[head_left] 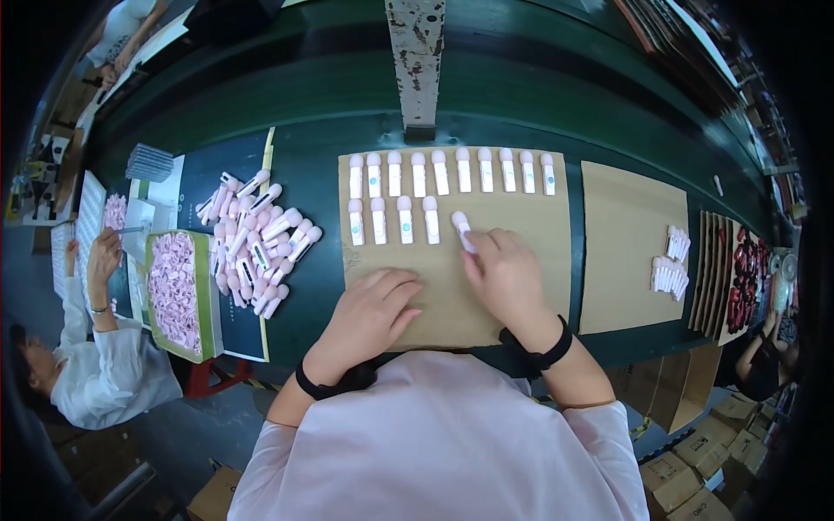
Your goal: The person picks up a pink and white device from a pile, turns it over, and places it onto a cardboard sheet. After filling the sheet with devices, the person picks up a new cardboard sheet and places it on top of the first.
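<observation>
- Landmark: the cardboard sheet point(452, 326), flat in front of the person.
- Piece in hand: a pink-and-white wand point(461, 226), just above the sheet's middle. It lies ahead of the right palm and a little left, at the fingertips.
- Long axis: runs roughly from the sheet's far edge to its near one, but tilted — round head leaning toward the sheet's left, tail under the fingers.
- Right hand point(506, 273): the nearer one; thumb and fingers narrowed on the wand's tail.
- Left hand point(373, 306): over the sheet's left half, well apart from the wand; fingers loosely bent, thumb spread, nothing seen in it. Underside hidden.
- On the sheet: a full row point(463, 170) along the far edge; a shorter row point(405, 220) of four below it, at left.
- Left of the sheet: a jumbled pile point(258, 243), then a green-rimmed bin point(208, 304) of small pink parts, then a co-worker point(104, 373) in white.
- Right of the sheet: a second board point(621, 226) with wands grouped at its right side.
- Beyond the sheet's far edge: a chipped metal post point(417, 65) — on the dark green bench point(317, 304).
</observation>
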Demonstrator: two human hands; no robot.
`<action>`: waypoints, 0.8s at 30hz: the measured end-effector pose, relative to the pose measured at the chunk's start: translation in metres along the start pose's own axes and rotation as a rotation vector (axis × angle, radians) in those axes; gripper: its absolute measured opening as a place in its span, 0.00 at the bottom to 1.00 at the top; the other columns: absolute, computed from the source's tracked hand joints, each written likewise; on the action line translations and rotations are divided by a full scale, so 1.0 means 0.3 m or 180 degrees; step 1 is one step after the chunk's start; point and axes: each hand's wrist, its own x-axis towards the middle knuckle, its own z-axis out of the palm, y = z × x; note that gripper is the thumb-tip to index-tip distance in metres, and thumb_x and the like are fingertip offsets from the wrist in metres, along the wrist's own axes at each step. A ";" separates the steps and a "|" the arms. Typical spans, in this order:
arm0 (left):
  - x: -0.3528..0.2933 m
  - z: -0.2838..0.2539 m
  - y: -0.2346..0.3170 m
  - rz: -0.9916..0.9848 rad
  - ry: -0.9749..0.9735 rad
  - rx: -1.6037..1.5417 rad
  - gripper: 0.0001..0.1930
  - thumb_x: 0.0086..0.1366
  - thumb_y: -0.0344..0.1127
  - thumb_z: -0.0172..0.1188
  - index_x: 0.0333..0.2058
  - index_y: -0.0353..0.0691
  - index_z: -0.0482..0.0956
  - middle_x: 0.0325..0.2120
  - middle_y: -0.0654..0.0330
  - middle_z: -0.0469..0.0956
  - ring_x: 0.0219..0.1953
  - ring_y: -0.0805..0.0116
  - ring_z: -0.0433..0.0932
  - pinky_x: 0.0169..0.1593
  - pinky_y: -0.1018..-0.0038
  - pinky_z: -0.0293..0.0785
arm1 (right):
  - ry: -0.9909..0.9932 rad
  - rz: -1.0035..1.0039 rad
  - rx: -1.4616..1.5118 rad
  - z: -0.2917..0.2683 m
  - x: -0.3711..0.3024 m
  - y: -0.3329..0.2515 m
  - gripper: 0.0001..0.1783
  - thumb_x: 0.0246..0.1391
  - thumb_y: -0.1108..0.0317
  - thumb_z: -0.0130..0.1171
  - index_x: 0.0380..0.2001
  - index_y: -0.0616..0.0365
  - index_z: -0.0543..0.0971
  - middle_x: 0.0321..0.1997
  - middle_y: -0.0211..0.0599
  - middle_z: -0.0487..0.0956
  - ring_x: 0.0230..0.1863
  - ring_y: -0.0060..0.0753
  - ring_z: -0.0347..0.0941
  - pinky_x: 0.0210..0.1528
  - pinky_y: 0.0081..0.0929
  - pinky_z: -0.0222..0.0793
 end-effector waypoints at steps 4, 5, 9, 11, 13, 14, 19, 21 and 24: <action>0.012 0.004 -0.014 0.0012 -0.0068 0.0170 0.17 0.55 0.33 0.65 0.45 0.39 0.77 0.46 0.57 0.77 0.48 0.55 0.75 0.51 0.62 0.72 | -0.0181 -0.0228 -0.0310 0.035 -0.021 -0.005 0.15 0.45 0.72 0.64 0.40 0.58 0.80 0.33 0.38 0.78 0.36 0.40 0.76 0.38 0.34 0.74; 0.011 0.002 -0.018 -0.0017 -0.0073 0.0138 0.17 0.55 0.33 0.65 0.45 0.39 0.77 0.46 0.57 0.77 0.48 0.55 0.75 0.51 0.62 0.72 | -0.0227 -0.0304 -0.0351 0.038 -0.024 -0.003 0.15 0.44 0.72 0.64 0.40 0.58 0.80 0.33 0.38 0.78 0.37 0.40 0.75 0.38 0.34 0.74; 0.012 -0.002 -0.025 -0.0049 -0.0089 0.0067 0.17 0.55 0.33 0.65 0.44 0.39 0.77 0.45 0.57 0.78 0.48 0.55 0.76 0.51 0.63 0.72 | -0.0129 -0.0449 -0.0354 0.039 0.005 0.028 0.17 0.44 0.72 0.63 0.41 0.59 0.79 0.34 0.37 0.77 0.37 0.39 0.75 0.38 0.34 0.74; 0.016 -0.004 -0.023 -0.0025 -0.0109 0.0057 0.17 0.55 0.33 0.65 0.44 0.38 0.77 0.45 0.56 0.78 0.48 0.55 0.76 0.51 0.63 0.72 | -0.0083 -0.0416 -0.0401 0.041 0.024 0.033 0.17 0.45 0.72 0.62 0.41 0.59 0.79 0.34 0.36 0.77 0.37 0.39 0.75 0.38 0.34 0.74; 0.022 -0.003 -0.020 -0.0065 -0.0122 0.0049 0.17 0.55 0.33 0.65 0.44 0.38 0.77 0.44 0.56 0.78 0.48 0.54 0.76 0.50 0.63 0.72 | -0.0034 -0.0394 -0.0466 0.048 0.042 0.032 0.17 0.45 0.72 0.61 0.42 0.58 0.79 0.34 0.36 0.77 0.37 0.39 0.75 0.39 0.34 0.73; 0.024 -0.001 -0.018 -0.0077 -0.0135 0.0043 0.17 0.54 0.33 0.65 0.44 0.38 0.77 0.44 0.56 0.78 0.48 0.54 0.76 0.50 0.63 0.72 | -0.0007 -0.0347 -0.0484 0.050 0.047 0.033 0.17 0.45 0.72 0.61 0.42 0.58 0.79 0.34 0.36 0.77 0.37 0.39 0.75 0.39 0.34 0.73; 0.040 0.001 -0.007 0.0078 -0.0161 0.0013 0.17 0.54 0.33 0.65 0.43 0.38 0.77 0.44 0.54 0.78 0.48 0.52 0.76 0.51 0.63 0.72 | 0.0038 -0.0200 -0.0481 0.023 0.049 0.036 0.16 0.45 0.71 0.61 0.41 0.57 0.79 0.35 0.36 0.77 0.36 0.39 0.75 0.41 0.34 0.73; 0.043 0.000 -0.002 0.0009 -0.0145 0.0097 0.17 0.54 0.33 0.65 0.43 0.37 0.77 0.44 0.53 0.79 0.48 0.50 0.76 0.51 0.62 0.72 | 0.0081 -0.0087 -0.0305 -0.021 0.027 0.056 0.16 0.46 0.70 0.61 0.41 0.56 0.79 0.35 0.37 0.77 0.38 0.41 0.75 0.41 0.36 0.73; 0.047 -0.001 0.003 0.0047 -0.0200 0.0142 0.17 0.54 0.33 0.65 0.43 0.37 0.77 0.43 0.52 0.79 0.47 0.49 0.76 0.51 0.62 0.72 | 0.0328 0.0296 -0.0168 -0.117 -0.021 0.133 0.16 0.47 0.69 0.62 0.42 0.57 0.79 0.37 0.39 0.78 0.40 0.44 0.75 0.42 0.36 0.73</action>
